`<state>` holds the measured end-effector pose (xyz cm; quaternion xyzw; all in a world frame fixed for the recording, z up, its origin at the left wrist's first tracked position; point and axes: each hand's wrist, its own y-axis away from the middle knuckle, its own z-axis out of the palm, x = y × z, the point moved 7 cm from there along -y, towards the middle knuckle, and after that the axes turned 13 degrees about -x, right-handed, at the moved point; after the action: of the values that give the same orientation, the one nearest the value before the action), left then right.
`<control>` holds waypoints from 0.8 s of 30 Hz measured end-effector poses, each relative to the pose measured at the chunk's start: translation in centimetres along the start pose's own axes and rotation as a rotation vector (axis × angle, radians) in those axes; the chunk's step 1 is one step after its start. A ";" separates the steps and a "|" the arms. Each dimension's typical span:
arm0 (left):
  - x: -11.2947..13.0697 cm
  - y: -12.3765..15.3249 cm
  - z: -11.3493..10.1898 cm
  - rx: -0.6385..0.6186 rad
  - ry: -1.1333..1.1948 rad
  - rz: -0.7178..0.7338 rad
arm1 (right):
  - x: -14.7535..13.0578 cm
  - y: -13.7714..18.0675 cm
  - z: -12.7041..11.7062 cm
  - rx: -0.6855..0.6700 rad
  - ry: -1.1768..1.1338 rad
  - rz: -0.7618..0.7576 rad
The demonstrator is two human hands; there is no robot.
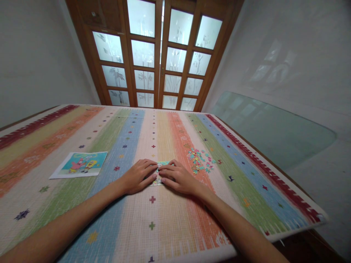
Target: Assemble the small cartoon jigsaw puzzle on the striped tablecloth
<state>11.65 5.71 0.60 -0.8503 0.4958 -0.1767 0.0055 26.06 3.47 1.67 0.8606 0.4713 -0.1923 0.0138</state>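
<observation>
A small, partly covered jigsaw puzzle (157,182) lies on the table between my hands. My left hand (139,176) curls over its left side, with fingertips and thumb bent in at the middle. From the right, my right hand (179,178) rests across the puzzle, its bent fingers meeting the left fingertips. My hands hide most of the puzzle, and any single piece under the fingertips is too small to make out. Loose jigsaw pieces (199,160) lie in a scattered pile just beyond my right hand.
A printed cartoon picture sheet (85,164) lies flat to the left. Under everything is a striped tablecloth (152,215) reaching to the table edges. A glass panel (263,124) leans at the right wall, and wooden doors (159,73) with frosted panes stand beyond the table.
</observation>
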 end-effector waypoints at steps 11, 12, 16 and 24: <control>0.3 -0.1 -0.4 0.014 0.009 0.009 | -0.4 0.2 0.2 -0.051 0.079 0.008; 0.3 0.0 -0.4 0.016 0.012 0.008 | -0.4 0.2 0.2 -0.050 0.081 0.008; 0.3 0.0 -0.4 0.021 0.017 0.009 | -0.6 0.3 0.3 -0.055 0.089 0.017; 0.2 0.0 -0.3 0.019 0.011 0.006 | -0.7 0.2 0.8 -0.064 0.072 0.066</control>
<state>11.67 5.58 0.91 -0.8476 0.4968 -0.1861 0.0114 25.64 2.63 1.10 0.8811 0.4490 -0.1454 0.0305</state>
